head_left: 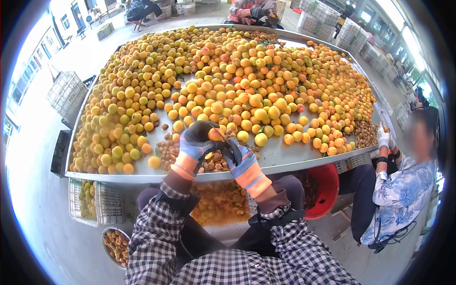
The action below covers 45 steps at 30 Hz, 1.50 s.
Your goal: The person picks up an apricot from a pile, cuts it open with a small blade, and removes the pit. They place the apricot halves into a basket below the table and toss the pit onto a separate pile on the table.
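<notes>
An apricot (216, 134) sits in the fingers of my left hand (195, 141), which wears a dark-palmed, blue and orange work glove. My gloved right hand (240, 159) is closed close beside the fruit, its dark fingertips drawn together near the apricot's lower right side. A thin dark shape shows between the two hands, too small to name. Below both hands, brown apricot pits (214, 162) lie at the near edge of the metal table (280, 159). A large heap of whole apricots (228, 95) covers much of the tabletop beyond.
Under the table edge, a crate holds opened orange fruit (221, 204). A red tub (327, 192) stands right of my knees. At left are a white crate (109, 204) and a bowl of brown pieces (116, 244). A gloved co-worker (399, 190) sits at right; another person (251, 12) sits opposite.
</notes>
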{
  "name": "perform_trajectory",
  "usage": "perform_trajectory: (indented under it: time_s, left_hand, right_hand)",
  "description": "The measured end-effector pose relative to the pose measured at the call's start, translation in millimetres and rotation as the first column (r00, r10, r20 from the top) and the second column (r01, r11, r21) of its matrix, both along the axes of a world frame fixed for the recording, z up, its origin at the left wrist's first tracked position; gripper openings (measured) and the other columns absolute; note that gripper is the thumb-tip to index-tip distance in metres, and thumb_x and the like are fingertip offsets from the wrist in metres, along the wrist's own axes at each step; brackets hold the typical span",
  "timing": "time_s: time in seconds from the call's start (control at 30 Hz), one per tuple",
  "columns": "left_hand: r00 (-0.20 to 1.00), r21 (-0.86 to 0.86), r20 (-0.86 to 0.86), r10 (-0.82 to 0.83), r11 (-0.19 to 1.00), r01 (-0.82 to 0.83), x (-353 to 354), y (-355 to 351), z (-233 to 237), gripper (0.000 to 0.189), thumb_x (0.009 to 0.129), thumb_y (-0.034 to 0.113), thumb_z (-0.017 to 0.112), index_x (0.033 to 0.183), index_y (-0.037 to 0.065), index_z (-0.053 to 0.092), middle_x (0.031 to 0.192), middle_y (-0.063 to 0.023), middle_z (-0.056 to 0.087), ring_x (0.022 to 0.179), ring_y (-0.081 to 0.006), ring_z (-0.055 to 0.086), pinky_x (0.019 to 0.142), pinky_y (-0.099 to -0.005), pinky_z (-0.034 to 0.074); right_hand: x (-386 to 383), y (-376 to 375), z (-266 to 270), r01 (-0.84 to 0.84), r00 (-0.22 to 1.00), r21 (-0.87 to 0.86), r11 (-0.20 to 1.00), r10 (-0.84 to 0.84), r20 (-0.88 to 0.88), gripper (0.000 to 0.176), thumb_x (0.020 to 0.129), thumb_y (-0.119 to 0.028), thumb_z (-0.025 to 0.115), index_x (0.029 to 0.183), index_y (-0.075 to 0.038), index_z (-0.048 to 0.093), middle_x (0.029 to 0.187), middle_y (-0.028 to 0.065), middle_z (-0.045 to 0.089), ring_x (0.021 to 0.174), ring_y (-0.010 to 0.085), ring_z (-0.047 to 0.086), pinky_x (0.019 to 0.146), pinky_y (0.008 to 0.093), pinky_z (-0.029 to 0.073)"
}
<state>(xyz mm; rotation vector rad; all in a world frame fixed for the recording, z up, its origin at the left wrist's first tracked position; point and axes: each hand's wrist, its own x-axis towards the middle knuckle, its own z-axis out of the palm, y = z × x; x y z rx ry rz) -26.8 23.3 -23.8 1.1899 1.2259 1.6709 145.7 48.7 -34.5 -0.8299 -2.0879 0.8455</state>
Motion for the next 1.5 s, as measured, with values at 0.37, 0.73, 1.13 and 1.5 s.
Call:
perform_trajectory:
  time_s: [0.37,0.73,1.13,1.5]
  left_hand:
    - [0.963,-0.033,0.253,-0.09,0.994,0.101,8,-6,5,0.044,0.066,0.001,0.081,0.106,0.0,0.063,0.104,-0.006,0.066,0.095,-0.0143,0.062,0.084,-0.0285,0.052]
    - [0.926,-0.075,0.373,-0.055,0.993,0.089,18,-11,5,0.039,0.078,0.005,0.074,0.115,-0.001,0.061,0.106,-0.0063,0.066,0.096,-0.0142,0.061,0.087,-0.0286,0.048]
    - [0.934,-0.085,0.244,-0.261,0.954,0.288,8,-9,21,0.048,0.081,0.019,0.073,0.122,-0.002,0.057,0.11,-0.0061,0.064,0.103,-0.0158,0.059,0.094,-0.029,0.045]
    - [0.845,-0.077,0.465,-0.266,0.938,0.337,20,-8,8,0.046,0.09,0.027,0.064,0.125,0.0,0.053,0.113,-0.0099,0.063,0.105,-0.0179,0.06,0.093,-0.0299,0.046]
  right_hand:
    - [-4,6,-9,-0.053,0.998,-0.038,0.998,0.053,0.019,0.029,0.086,-0.008,0.06,0.114,-0.004,0.055,0.086,0.0195,0.064,0.083,0.0394,0.062,0.069,0.0416,0.049]
    - [-2,6,-14,0.002,0.997,0.013,1.0,-0.003,0.075,0.042,0.084,-0.019,0.064,0.12,-0.002,0.049,0.091,0.0226,0.064,0.085,0.0403,0.062,0.073,0.0454,0.051]
    - [3,6,12,-0.07,0.997,-0.069,0.995,0.071,0.01,0.038,0.086,-0.013,0.061,0.12,0.0,0.049,0.087,0.0223,0.064,0.082,0.04,0.063,0.069,0.0439,0.05]
    - [-6,6,-10,0.018,0.999,-0.034,0.999,-0.019,-0.03,0.028,0.087,-0.006,0.058,0.113,0.001,0.053,0.098,0.0228,0.063,0.091,0.0421,0.06,0.075,0.0427,0.049]
